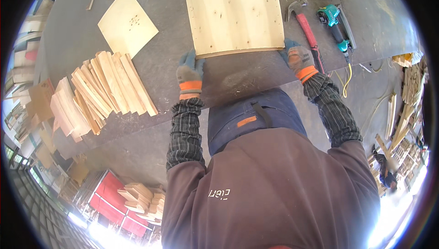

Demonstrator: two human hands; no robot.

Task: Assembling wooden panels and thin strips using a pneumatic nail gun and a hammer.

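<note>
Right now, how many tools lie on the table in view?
2: a red-handled hammer beside the right hand, and a teal nail gun to the hammer's right. None seems hidden.

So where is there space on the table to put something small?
Bare table shows between the left hand and right hand, along the near edge of the wooden panel; also between panel and square board, and right of the nail gun. The left is crowded with wooden sticks; between panel and hammer it's tight.
</note>
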